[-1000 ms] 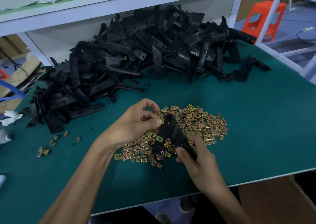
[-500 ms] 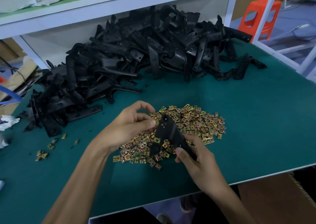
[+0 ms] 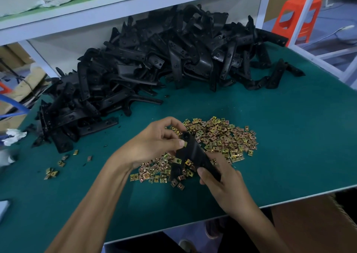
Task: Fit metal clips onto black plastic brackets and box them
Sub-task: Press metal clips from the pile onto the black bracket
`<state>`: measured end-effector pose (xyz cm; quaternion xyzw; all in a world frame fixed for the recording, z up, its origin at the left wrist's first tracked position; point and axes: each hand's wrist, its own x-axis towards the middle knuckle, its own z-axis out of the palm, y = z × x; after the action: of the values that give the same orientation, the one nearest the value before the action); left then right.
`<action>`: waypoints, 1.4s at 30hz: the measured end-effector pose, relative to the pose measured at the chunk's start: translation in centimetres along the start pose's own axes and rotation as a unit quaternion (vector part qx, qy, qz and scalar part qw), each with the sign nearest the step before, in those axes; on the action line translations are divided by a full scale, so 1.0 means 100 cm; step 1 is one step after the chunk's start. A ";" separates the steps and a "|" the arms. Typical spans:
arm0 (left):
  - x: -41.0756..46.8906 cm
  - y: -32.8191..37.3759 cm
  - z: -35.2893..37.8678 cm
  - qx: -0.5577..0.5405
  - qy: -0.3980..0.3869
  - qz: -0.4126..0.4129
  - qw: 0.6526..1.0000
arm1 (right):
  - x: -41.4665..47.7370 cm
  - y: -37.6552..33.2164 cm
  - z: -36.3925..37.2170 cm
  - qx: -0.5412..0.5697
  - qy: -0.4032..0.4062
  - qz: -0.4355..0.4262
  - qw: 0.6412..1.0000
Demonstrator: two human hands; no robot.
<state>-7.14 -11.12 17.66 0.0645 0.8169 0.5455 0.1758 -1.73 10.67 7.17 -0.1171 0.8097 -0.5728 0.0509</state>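
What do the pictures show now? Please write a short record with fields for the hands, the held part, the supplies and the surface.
left hand: pinches a metal clip at the upper end of the held bracket
right hand: grips the lower end of the held bracket
clip pile: loose on the mat, under and behind the hands
bracket heap: black, at the back of the table, below the shelf
stray clips: a few, left of the pile
surface: green mat

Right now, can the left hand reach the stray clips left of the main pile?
Probably yes: only green mat lies between the left hand and the stray clips, though it is pinching a clip on the bracket.
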 end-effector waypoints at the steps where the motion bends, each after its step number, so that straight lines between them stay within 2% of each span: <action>1: 0.000 -0.001 0.004 -0.015 0.017 0.000 1.000 | 0.000 0.001 0.001 -0.001 0.010 -0.003 1.000; 5: -0.005 -0.012 0.031 -0.071 0.090 0.010 0.993 | 0.000 0.006 0.006 0.025 0.064 0.001 0.998; 10: -0.012 -0.032 0.063 0.057 0.223 0.074 0.970 | -0.001 0.009 0.004 0.060 0.082 -0.009 0.995; 13: -0.012 -0.026 0.063 0.086 0.243 0.099 0.961 | -0.003 0.008 0.004 0.064 0.058 -0.027 0.996; 16: -0.011 -0.020 0.060 0.102 0.229 0.118 0.961 | -0.005 0.006 0.004 0.107 0.038 -0.014 0.993; 19: -0.009 -0.022 0.062 0.044 0.232 0.107 0.966 | -0.005 0.005 0.003 0.145 0.036 0.003 0.989; 33: -0.007 -0.012 0.071 0.034 0.220 0.144 0.964 | -0.004 -0.002 0.000 0.177 0.036 0.031 0.983; 37: -0.003 0.001 0.084 0.041 0.197 0.155 0.967 | -0.016 -0.004 -0.009 0.256 0.065 0.060 0.963; 42: 0.012 0.021 0.130 0.066 0.094 0.192 0.975 | -0.062 -0.003 -0.041 0.356 0.126 0.122 0.918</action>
<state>-3.76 1.37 14.81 0.1800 0.8365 0.5173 -0.0145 3.39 15.88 8.53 0.0814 0.5602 -0.8224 0.0561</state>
